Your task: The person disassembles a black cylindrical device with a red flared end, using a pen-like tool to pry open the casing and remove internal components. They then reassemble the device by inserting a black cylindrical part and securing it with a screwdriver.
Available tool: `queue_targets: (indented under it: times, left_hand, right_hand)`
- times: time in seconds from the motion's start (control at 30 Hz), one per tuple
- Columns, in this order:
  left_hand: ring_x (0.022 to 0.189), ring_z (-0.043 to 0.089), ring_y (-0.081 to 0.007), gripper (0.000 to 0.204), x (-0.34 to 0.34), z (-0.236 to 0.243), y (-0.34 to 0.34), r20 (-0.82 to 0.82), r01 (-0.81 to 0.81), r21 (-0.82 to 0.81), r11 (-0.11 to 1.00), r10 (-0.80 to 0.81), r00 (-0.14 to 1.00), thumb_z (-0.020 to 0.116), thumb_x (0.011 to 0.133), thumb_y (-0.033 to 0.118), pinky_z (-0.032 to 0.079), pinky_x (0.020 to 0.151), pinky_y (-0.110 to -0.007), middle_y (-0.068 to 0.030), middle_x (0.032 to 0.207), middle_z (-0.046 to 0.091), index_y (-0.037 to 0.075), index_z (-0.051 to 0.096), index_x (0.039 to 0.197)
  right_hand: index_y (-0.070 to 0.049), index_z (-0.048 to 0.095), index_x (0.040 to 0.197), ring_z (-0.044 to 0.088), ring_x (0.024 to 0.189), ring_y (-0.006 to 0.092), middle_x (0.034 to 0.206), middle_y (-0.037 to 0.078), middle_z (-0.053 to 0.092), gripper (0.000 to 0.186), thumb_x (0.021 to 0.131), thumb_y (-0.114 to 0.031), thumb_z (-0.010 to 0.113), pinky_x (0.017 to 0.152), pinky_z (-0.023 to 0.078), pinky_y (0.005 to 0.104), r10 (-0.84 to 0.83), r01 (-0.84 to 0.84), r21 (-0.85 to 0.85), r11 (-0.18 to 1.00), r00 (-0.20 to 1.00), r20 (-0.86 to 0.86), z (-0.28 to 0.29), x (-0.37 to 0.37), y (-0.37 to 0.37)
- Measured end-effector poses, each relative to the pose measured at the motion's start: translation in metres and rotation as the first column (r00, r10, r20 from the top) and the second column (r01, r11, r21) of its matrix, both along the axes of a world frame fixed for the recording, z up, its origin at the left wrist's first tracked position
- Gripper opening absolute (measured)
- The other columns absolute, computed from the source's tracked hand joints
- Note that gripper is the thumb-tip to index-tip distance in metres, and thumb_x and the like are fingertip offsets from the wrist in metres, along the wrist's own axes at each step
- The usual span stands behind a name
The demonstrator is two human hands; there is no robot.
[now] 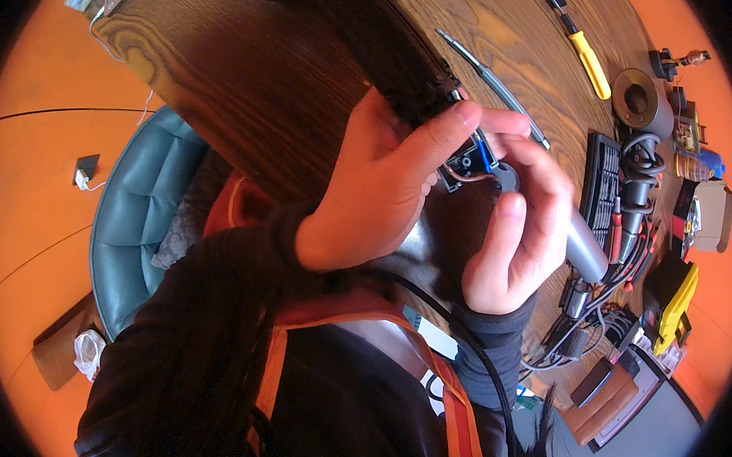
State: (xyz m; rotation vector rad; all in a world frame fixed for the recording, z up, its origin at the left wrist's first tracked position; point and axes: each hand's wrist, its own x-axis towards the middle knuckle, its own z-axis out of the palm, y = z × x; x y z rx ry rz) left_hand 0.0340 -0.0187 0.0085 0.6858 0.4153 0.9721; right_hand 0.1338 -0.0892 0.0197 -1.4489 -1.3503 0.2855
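Left hand (369, 183) clamped round the black casing (393, 54), wires (471, 178) bared at its end; right hand (534, 218) curls beside them, can't tell if gripping! Grey pen-shaped tool (502, 89) lies beyond.

Teal padded chair (132, 218), white plug (81, 178) on orange wall (32, 208), clear plastic bag (88, 354), cardboard box (713, 214)

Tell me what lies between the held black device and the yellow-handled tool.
In the head view, a grey pen-like tool lies on the table between the black device and the yellow-handled tool.
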Motion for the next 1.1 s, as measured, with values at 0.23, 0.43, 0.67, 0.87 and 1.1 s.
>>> queue_targets:
  times: [0.23,0.43,0.67,0.87,1.1]
  left_hand:
    - [0.091,0.061,-0.0295,0.008,-0.003,-0.003,0.004,-0.01,-0.042,0.017,0.999,0.042,0.999,0.045,0.091,0.01,0.05,0.081,-0.04,-0.0205,0.097,0.062,0.004,0.048,0.095]
    - [0.091,0.061,-0.03,0.008,-0.002,-0.009,0.007,-0.004,-0.045,0.134,0.99,0.046,0.999,0.045,0.09,0.009,0.05,0.082,-0.04,-0.0201,0.096,0.062,0.004,0.048,0.095]
    - [0.091,0.061,-0.0284,0.007,-0.004,-0.007,0.005,-0.059,-0.044,0.134,0.99,0.052,0.997,0.045,0.089,0.006,0.049,0.083,-0.04,-0.0195,0.096,0.062,0.002,0.048,0.095]
    - [0.093,0.061,-0.0286,0.008,-0.004,-0.007,0.001,-0.095,-0.055,0.126,0.991,0.067,0.993,0.043,0.089,0.004,0.049,0.084,-0.04,-0.0211,0.097,0.061,0.001,0.046,0.096]
    - [0.093,0.06,-0.0269,0.006,-0.003,-0.006,-0.003,-0.117,-0.021,0.134,0.991,0.037,0.992,0.043,0.089,0.003,0.047,0.085,-0.037,-0.0209,0.097,0.061,0.0,0.044,0.094]
  right_hand:
    - [0.003,0.048,0.113,0.057,0.096,0.0241,0.102,0.018,0.058,0.048,0.072,-0.008,0.069,0.084,0.044,0.0336,0.035,-0.045,-0.165,0.985,0.997,-0.062,0.002,0.009,-0.001]
    - [-0.003,0.062,0.099,0.056,0.09,0.0268,0.1,0.016,0.058,0.04,0.062,-0.012,0.074,0.079,0.045,0.0328,0.037,-0.05,0.035,0.998,0.954,0.299,0.003,0.01,0.003]
    - [-0.009,0.068,0.092,0.05,0.101,0.0292,0.11,0.019,0.05,0.031,0.062,-0.011,0.073,0.084,0.044,0.0359,0.011,-0.011,-0.003,1.0,0.952,0.306,0.002,0.006,0.004]
    - [-0.006,0.067,0.093,0.053,0.097,0.029,0.109,0.019,0.052,0.026,0.067,-0.009,0.069,0.083,0.044,0.0362,0.002,-0.009,0.024,1.0,0.959,0.284,0.002,0.009,0.001]
    - [-0.005,0.066,0.09,0.056,0.091,0.0281,0.102,0.016,0.058,0.018,0.072,-0.01,0.064,0.081,0.045,0.0369,-0.09,0.077,0.052,0.996,0.945,0.314,0.004,0.01,-0.002]
